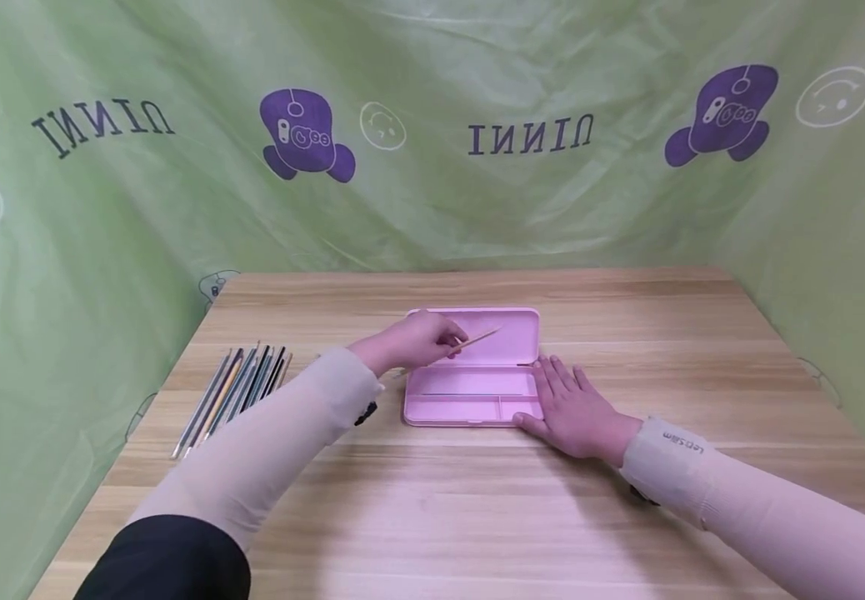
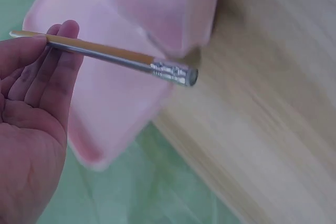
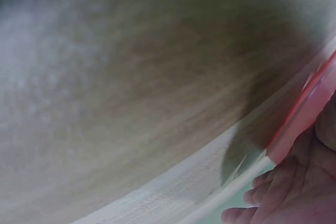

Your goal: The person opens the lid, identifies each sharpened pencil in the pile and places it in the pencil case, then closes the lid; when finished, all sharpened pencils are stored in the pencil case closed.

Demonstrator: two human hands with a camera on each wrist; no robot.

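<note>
An open pink pencil case [image 1: 472, 375] lies in the middle of the wooden table, lid back. My left hand [image 1: 416, 340] hovers over it and pinches an orange pencil [image 1: 480, 337] that points right; in the left wrist view the pencil [image 2: 113, 56] shows a metal end, with the pink case [image 2: 121, 98] behind. My right hand [image 1: 569, 406] lies flat on the table with straight fingers, touching the case's right edge. The right wrist view shows blurred fingers [image 3: 273, 198] beside the case's edge [image 3: 304, 114]. One pencil lies in the case's long compartment.
Several pencils [image 1: 236, 392] lie side by side on the table's left part. A green printed cloth [image 1: 432, 125] hangs behind and on both sides. The bare wood of the table [image 1: 477, 517] spreads in front of the case.
</note>
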